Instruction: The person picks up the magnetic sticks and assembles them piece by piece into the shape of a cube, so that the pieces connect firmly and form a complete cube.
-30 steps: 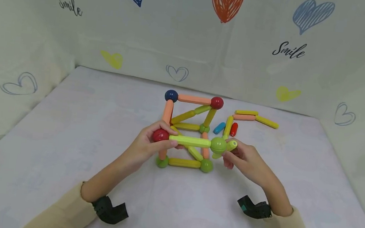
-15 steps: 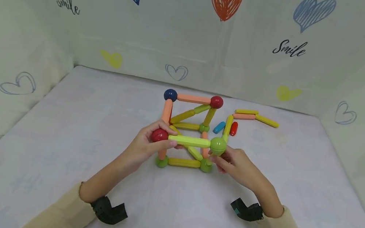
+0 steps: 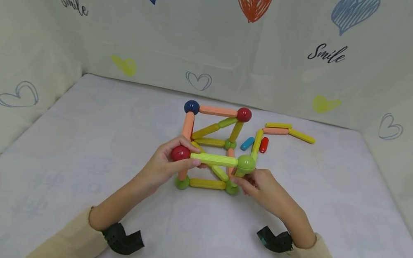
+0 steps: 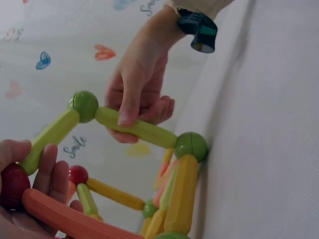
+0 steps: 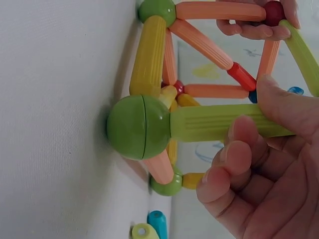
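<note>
A frame of magnetic rods and balls stands on the table. My left hand point(image 3: 156, 163) grips the red ball point(image 3: 180, 153) at its near upper left corner. From that ball a light green top rod point(image 3: 215, 160) runs across to an upper green ball point(image 3: 246, 164). My right hand point(image 3: 271, 191) pinches another light green rod point(image 5: 204, 122) between thumb and fingers. In the left wrist view this rod spans from the upper green ball down to the lower green ball point(image 4: 191, 146). A salmon rod point(image 4: 79, 216) drops from the gripped red ball.
The frame's far top has a dark blue ball point(image 3: 191, 107) and a red ball point(image 3: 244, 114) joined by a salmon rod point(image 3: 218, 111). Loose pieces lie right of it: a blue rod point(image 3: 247, 143), a red rod point(image 3: 264, 145) and several yellow and salmon ones. A printed cloth point(image 3: 200, 33) hangs behind.
My right hand has moved left and down, swinging its light green rod from pointing right to running down to the lower right green ball. My left hand stays on the red ball.
</note>
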Motion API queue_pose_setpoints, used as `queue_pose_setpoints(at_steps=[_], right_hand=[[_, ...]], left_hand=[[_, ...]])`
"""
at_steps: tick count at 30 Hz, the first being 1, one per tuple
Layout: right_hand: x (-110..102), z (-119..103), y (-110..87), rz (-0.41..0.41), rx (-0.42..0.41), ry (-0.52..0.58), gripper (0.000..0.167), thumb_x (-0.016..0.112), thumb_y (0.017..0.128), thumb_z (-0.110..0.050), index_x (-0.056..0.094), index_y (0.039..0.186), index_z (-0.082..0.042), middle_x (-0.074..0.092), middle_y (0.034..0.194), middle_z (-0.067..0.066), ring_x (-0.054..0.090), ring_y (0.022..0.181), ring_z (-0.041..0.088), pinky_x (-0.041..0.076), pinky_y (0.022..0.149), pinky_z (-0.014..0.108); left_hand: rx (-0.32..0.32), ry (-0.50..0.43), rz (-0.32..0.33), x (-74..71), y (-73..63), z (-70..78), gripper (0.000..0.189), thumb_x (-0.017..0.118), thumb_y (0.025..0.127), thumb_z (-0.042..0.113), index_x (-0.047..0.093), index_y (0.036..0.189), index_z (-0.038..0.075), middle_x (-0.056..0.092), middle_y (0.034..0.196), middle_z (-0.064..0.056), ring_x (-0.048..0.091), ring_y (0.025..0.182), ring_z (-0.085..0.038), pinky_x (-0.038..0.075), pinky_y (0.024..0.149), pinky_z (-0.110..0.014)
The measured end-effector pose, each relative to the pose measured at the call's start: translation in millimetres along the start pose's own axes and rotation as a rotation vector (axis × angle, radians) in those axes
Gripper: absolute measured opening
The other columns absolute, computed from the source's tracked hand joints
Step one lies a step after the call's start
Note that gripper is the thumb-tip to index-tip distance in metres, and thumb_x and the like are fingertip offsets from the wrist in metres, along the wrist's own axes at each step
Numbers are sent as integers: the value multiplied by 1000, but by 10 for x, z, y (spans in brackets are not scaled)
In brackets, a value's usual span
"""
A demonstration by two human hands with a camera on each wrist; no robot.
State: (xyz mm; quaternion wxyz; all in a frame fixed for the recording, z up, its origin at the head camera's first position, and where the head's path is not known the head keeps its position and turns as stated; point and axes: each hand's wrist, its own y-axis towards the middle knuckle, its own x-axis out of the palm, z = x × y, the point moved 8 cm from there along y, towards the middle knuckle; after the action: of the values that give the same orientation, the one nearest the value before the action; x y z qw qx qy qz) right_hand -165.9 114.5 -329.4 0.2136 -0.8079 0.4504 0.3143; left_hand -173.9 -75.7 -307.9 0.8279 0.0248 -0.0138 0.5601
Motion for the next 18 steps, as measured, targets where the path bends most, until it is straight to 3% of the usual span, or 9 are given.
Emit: queue_pose_setpoints(at_steps=[18], right_hand=[[-7,-27,-6,-1,-29,36,18,60,90,-19,60,105,-8,52,66,-3,48,58,5,42,53,21]], left_hand=[[23,72,-12,-11,0,34,26,62,87,5,52,111,4,53,116,-12,60,100,-22,53,77,-27]])
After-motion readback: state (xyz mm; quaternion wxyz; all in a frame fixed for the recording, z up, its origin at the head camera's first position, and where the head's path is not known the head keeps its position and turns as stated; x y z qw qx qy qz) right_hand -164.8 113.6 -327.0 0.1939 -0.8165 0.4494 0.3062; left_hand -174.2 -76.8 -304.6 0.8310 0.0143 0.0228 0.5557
